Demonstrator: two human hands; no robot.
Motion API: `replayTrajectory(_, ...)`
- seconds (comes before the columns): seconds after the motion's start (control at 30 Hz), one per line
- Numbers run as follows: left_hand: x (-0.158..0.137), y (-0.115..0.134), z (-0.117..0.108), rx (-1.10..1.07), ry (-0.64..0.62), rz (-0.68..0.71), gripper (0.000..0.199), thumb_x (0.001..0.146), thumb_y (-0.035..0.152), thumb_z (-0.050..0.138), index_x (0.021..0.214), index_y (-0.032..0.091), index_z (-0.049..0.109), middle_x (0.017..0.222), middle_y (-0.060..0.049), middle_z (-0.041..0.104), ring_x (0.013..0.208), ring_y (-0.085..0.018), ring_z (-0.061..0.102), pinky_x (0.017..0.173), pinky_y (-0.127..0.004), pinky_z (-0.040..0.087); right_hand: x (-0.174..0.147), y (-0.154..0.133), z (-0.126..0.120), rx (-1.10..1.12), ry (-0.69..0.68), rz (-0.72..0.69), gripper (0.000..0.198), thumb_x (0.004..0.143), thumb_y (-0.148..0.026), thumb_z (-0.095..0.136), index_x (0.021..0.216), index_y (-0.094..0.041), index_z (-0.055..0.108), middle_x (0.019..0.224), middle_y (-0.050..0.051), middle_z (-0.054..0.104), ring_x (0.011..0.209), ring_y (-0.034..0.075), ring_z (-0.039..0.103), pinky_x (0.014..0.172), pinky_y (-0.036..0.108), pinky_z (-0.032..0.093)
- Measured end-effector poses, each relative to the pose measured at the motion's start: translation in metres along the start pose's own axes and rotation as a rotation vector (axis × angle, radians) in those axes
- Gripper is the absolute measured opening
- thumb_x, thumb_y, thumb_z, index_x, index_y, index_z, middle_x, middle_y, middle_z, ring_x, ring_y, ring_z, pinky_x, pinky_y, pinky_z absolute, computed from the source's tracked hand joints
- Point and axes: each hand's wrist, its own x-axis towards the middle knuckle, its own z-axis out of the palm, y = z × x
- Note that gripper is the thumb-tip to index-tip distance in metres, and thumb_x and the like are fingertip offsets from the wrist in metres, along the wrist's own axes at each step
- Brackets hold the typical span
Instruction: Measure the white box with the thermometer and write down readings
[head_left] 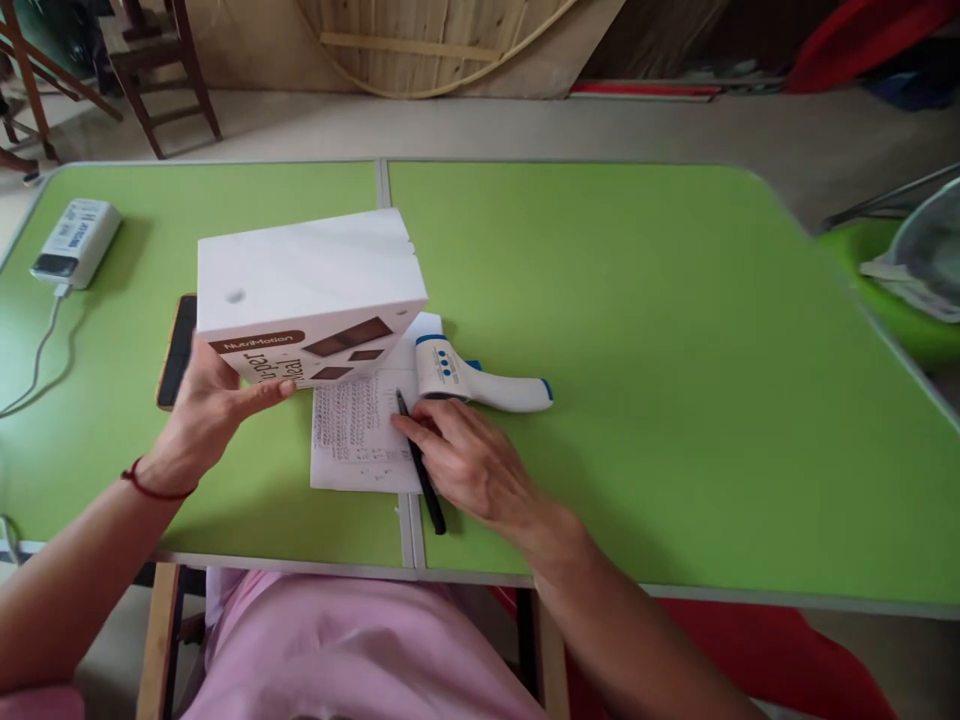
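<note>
My left hand (pixel 201 410) grips a white box (pixel 307 270) by its near left side, with the thumb on the printed face reading "NutriMotion". The box is tilted over the table and covers part of the paper below. My right hand (pixel 480 465) is closed on a black pen (pixel 424 470) near its upper end, above a sheet of paper (pixel 360 470) with dense handwriting. Just beyond the right fingers, a white and blue infrared thermometer (pixel 480 380) lies on its side, partly on the paper.
A phone in an orange case (pixel 177 350) lies partly behind the box on the green table (pixel 637 350). At the far left, a white power bank (pixel 79 240) has a cable (pixel 49 350) plugged in. A wooden chair (pixel 161 75) stands beyond the table.
</note>
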Motion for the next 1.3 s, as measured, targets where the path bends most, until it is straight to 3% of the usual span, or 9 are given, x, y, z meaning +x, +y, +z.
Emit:
replayTrajectory(0.13, 0.011, -0.033, 0.004, -0.014, 0.094, -0.001, 0.044, 0.07, 0.047, 0.085, 0.098, 0.016, 0.07, 0.1, -0.01, 0.074, 0.098, -0.03, 0.07, 0.09, -0.048, 0.06, 0.003, -0.001, -0.002, 0.081, -0.014, 0.033, 0.028, 0.09, -0.016, 0.052, 0.109, -0.008, 0.071, 0.093, 0.016, 0.063, 0.084, 0.027, 0.06, 0.071, 0.043, 0.058)
replayTrajectory(0.37, 0.005, -0.031, 0.0, -0.111, 0.259, -0.055, 0.075, 0.059, 0.047, 0.09, 0.12, 0.016, 0.057, 0.11, -0.011, 0.071, 0.098, -0.028, 0.07, 0.083, -0.041, 0.061, 0.003, -0.001, 0.004, 0.071, 0.009, 0.086, 0.025, 0.09, -0.019, 0.055, 0.108, -0.011, 0.071, 0.094, 0.014, 0.063, 0.083, 0.025, 0.061, 0.073, 0.042, 0.059)
replayTrajectory(0.57, -0.005, -0.029, 0.008, -0.415, 0.163, -0.172, 0.065, 0.068, 0.052, 0.084, 0.116, 0.016, 0.059, 0.104, -0.01, 0.072, 0.092, -0.027, 0.071, 0.077, -0.036, 0.06, 0.005, -0.003, 0.001, 0.074, 0.039, 0.085, 0.02, 0.087, -0.019, 0.058, 0.102, -0.013, 0.07, 0.089, 0.013, 0.067, 0.081, 0.024, 0.065, 0.068, 0.037, 0.059)
replayTrajectory(0.73, -0.01, -0.031, 0.012, -0.404, 0.072, -0.232, 0.062, 0.069, 0.048, 0.085, 0.115, 0.015, 0.059, 0.109, -0.01, 0.07, 0.099, -0.027, 0.067, 0.082, -0.035, 0.056, 0.005, 0.007, -0.014, 0.043, 0.186, 0.164, 0.026, 0.084, -0.011, 0.054, 0.106, -0.017, 0.067, 0.088, 0.008, 0.07, 0.08, 0.021, 0.067, 0.071, 0.033, 0.059)
replayTrajectory(0.9, -0.01, -0.028, 0.008, -0.371, 0.009, -0.233, 0.062, 0.076, 0.05, 0.079, 0.121, 0.016, 0.055, 0.117, -0.011, 0.067, 0.107, -0.03, 0.063, 0.093, -0.04, 0.051, 0.007, 0.04, -0.026, -0.206, -0.202, 0.374, 0.058, 0.076, -0.012, 0.057, 0.133, -0.004, 0.053, 0.123, 0.026, 0.063, 0.111, 0.037, 0.063, 0.089, 0.053, 0.054)
replayTrajectory(0.97, -0.01, -0.029, 0.007, -0.345, -0.009, -0.226, 0.063, 0.077, 0.051, 0.079, 0.122, 0.016, 0.053, 0.117, -0.012, 0.066, 0.108, -0.03, 0.063, 0.093, -0.042, 0.051, 0.009, 0.051, -0.025, -0.152, -0.33, 0.393, 0.057, 0.077, -0.013, 0.056, 0.132, -0.002, 0.053, 0.116, 0.026, 0.066, 0.105, 0.037, 0.065, 0.086, 0.053, 0.055)
replayTrajectory(1.07, -0.011, -0.031, 0.007, -0.372, -0.045, -0.212, 0.067, 0.075, 0.05, 0.08, 0.125, 0.016, 0.049, 0.119, -0.013, 0.065, 0.108, -0.03, 0.063, 0.091, -0.041, 0.052, 0.012, 0.06, -0.02, 0.022, -0.4, 0.47, 0.045, 0.078, -0.017, 0.056, 0.122, -0.01, 0.06, 0.095, 0.015, 0.071, 0.087, 0.031, 0.068, 0.073, 0.044, 0.057)
replayTrajectory(1.17, -0.01, -0.033, 0.006, -0.392, -0.07, -0.218, 0.069, 0.074, 0.049, 0.082, 0.124, 0.016, 0.049, 0.119, -0.014, 0.065, 0.106, -0.03, 0.064, 0.088, -0.04, 0.053, 0.017, 0.057, -0.02, 0.223, -0.252, 0.672, 0.035, 0.072, -0.025, 0.063, 0.106, -0.018, 0.065, 0.089, 0.01, 0.071, 0.078, 0.027, 0.068, 0.064, 0.039, 0.056)
replayTrajectory(1.3, -0.01, -0.034, 0.005, -0.381, -0.091, -0.209, 0.064, 0.074, 0.048, 0.081, 0.121, 0.015, 0.053, 0.118, -0.013, 0.067, 0.105, -0.03, 0.064, 0.087, -0.039, 0.053, 0.031, 0.032, -0.037, 0.592, 0.221, 0.92, 0.04, 0.066, -0.034, 0.074, 0.101, -0.021, 0.062, 0.088, 0.006, 0.069, 0.072, 0.023, 0.065, 0.06, 0.038, 0.055)
